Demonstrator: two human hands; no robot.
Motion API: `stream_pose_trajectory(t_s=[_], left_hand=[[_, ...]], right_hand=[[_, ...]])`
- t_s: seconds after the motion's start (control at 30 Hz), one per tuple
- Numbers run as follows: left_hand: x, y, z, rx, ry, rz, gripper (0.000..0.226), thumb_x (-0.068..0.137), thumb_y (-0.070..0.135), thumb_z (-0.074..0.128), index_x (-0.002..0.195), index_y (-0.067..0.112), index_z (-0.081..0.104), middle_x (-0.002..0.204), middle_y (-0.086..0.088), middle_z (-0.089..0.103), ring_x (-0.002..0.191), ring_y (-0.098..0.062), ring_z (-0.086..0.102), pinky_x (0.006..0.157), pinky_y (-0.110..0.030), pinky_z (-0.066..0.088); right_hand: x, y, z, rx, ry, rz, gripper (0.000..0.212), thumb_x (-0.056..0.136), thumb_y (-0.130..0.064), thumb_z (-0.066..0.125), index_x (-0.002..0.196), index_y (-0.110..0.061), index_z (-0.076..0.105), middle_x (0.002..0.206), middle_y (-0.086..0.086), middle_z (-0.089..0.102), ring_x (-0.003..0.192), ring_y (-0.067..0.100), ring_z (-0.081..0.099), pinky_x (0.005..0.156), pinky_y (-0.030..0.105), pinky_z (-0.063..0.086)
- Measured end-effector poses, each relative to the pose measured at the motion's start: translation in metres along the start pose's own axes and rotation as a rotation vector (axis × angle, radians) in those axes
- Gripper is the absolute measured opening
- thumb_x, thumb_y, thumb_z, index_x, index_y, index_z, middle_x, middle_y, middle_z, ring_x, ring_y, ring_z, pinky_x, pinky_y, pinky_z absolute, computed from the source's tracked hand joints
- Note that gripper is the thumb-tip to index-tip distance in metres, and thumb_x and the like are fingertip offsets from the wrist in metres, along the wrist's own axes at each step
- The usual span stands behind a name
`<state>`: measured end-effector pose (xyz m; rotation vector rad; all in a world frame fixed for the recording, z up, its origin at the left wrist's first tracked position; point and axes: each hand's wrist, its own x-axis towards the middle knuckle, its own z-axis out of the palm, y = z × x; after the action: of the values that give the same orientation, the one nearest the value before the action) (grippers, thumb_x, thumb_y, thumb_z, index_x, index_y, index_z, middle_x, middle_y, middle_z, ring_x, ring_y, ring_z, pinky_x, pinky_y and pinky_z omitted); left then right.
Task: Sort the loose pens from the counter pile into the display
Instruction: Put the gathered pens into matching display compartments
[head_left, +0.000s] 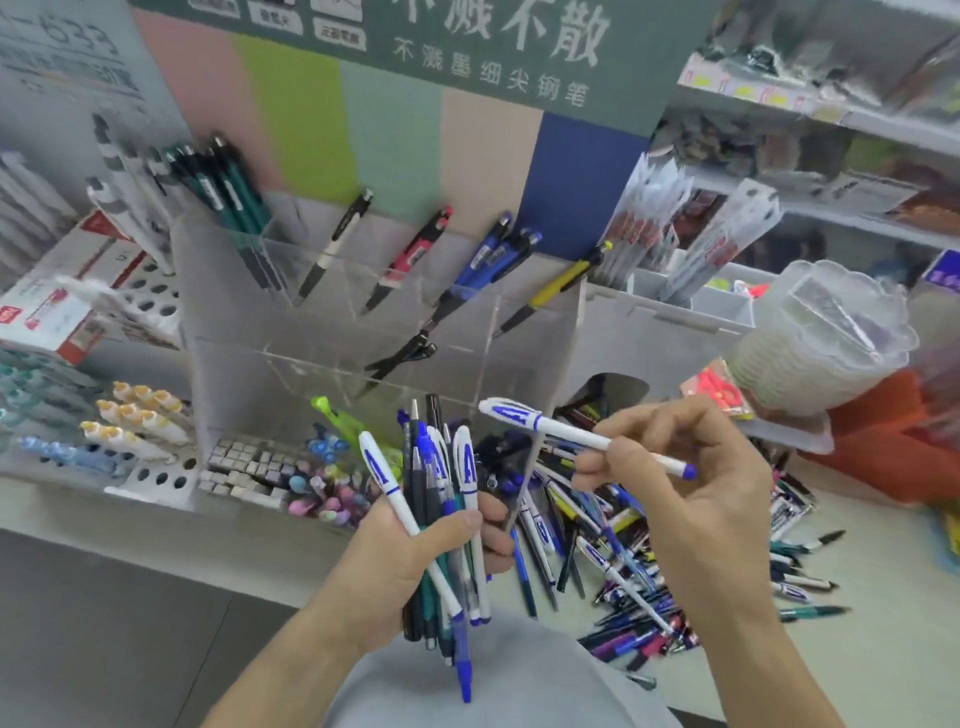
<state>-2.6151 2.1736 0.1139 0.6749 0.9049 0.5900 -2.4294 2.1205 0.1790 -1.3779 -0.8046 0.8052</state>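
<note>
pens in both hands at the display

at far left a red-and-white box (62, 306) sits on a shelf, and below it a white rack (150, 478) holds pens with yellow-and-white caps (137, 415). just right of the rack, grey erasers (244, 467) fill a clear bin, with pastel-capped pens (322, 493) beside them.

the clear display (322, 332) stands in the middle, against a striped backboard. its upper compartments hold, from the left, a bunch of teal pens (234, 208), a black-and-white pen (335, 244), a red pen (410, 257), several blue pens (488, 260) and a yellow pen (561, 283). a black pen (400, 358) leans in a lower compartment.

below the display, the left hand (410, 561) grips a bundle (441, 519) of pens, fingers wrapped around it, caps pointing up; most are white with blue caps, some teal or dark.

to the right, the right hand (691, 488) pinches a white pen (587, 434) between thumb and fingers, nearly level, its blue-printed cap pointing left toward the display.

under and beyond that hand the pile (623, 582) of loose pens lies spread on the counter (857, 665). behind it a clear tub (826, 338) rests on an orange box (883, 441).
</note>
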Motion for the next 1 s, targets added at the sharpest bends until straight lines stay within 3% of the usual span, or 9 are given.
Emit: stream_pose_trajectory(t_s=[0.13,0.2,0.3,0.43,0.53,0.7,0.8,0.87,1.0], left_hand=[[0.003,-0.002,0.009,-0.056,0.044,0.029,0.008,0.078,0.001,0.075,0.083,0.006,0.078,0.089,-0.028,0.072,0.076,-0.035,0.073,0.064,-0.039,0.061],[0.005,-0.005,0.012,-0.006,0.066,0.041,0.015,0.077,0.007,0.081,0.090,0.011,0.079,0.096,-0.024,0.074,0.082,-0.034,0.073,0.071,-0.043,0.062],[0.006,-0.009,0.016,0.046,0.099,0.052,0.020,0.076,0.014,0.080,0.096,0.016,0.079,0.102,-0.021,0.075,0.091,-0.036,0.072,0.077,-0.047,0.061],[0.005,-0.010,0.016,0.092,0.121,0.074,0.021,0.069,0.013,0.086,0.090,0.013,0.080,0.096,-0.019,0.076,0.087,-0.031,0.073,0.068,-0.035,0.059],[0.001,-0.005,0.013,0.232,0.004,0.104,0.033,0.063,0.032,0.084,0.092,0.019,0.078,0.094,-0.017,0.077,0.088,-0.032,0.074,0.074,-0.038,0.061],[0.001,-0.006,0.016,0.271,-0.151,0.018,0.039,0.064,0.032,0.081,0.103,0.029,0.076,0.096,-0.015,0.076,0.089,-0.030,0.073,0.080,-0.038,0.059],[0.004,-0.003,0.017,0.261,-0.238,-0.040,0.040,0.073,0.029,0.078,0.113,0.031,0.072,0.101,-0.018,0.075,0.092,-0.038,0.072,0.085,-0.046,0.058],[0.003,0.000,0.018,0.250,-0.317,-0.070,0.038,0.081,0.025,0.073,0.119,0.027,0.069,0.097,-0.024,0.073,0.089,-0.044,0.071,0.084,-0.049,0.057],[0.002,-0.001,0.017,0.246,-0.332,-0.103,0.023,0.087,0.012,0.066,0.108,0.018,0.072,0.092,-0.027,0.071,0.086,-0.042,0.070,0.081,-0.049,0.057]], right_hand=[[-0.018,0.027,-0.001,-0.225,-0.178,0.113,0.024,0.080,0.010,0.076,0.076,-0.007,0.060,0.085,0.009,0.073,0.076,0.027,0.075,0.068,0.037,0.062],[-0.029,0.043,0.002,-0.342,-0.229,0.070,0.025,0.079,-0.002,0.077,0.078,-0.023,0.065,0.084,0.002,0.071,0.076,0.023,0.073,0.070,0.040,0.060],[-0.036,0.054,0.001,-0.435,-0.294,-0.023,0.024,0.077,-0.007,0.075,0.080,-0.029,0.065,0.085,-0.006,0.066,0.076,0.020,0.065,0.068,0.030,0.055],[-0.035,0.047,0.003,-0.336,-0.415,0.185,0.022,0.077,-0.029,0.084,0.085,-0.028,0.064,0.081,-0.005,0.066,0.068,0.010,0.060,0.064,0.024,0.050],[-0.024,0.043,0.004,-0.190,-0.301,0.301,0.041,0.077,-0.050,0.082,0.108,-0.031,0.062,0.085,-0.005,0.064,0.075,0.027,0.060,0.068,0.032,0.054],[-0.005,0.038,-0.004,-0.354,-0.380,0.133,0.016,0.089,-0.032,0.075,0.103,-0.033,0.068,0.084,-0.001,0.068,0.074,0.022,0.065,0.071,0.042,0.057],[0.001,0.031,-0.011,-0.313,-0.442,0.130,0.028,0.090,-0.028,0.075,0.114,-0.037,0.065,0.091,-0.002,0.064,0.071,0.024,0.068,0.072,0.047,0.058],[0.005,0.027,-0.013,-0.371,-0.496,0.130,0.042,0.093,-0.026,0.072,0.129,-0.041,0.058,0.097,-0.005,0.060,0.070,0.023,0.069,0.071,0.042,0.060],[0.011,0.025,-0.014,-0.740,-0.543,-0.007,0.036,0.097,-0.038,0.060,0.132,-0.042,0.056,0.102,-0.014,0.060,0.079,0.011,0.064,0.071,0.027,0.056]])
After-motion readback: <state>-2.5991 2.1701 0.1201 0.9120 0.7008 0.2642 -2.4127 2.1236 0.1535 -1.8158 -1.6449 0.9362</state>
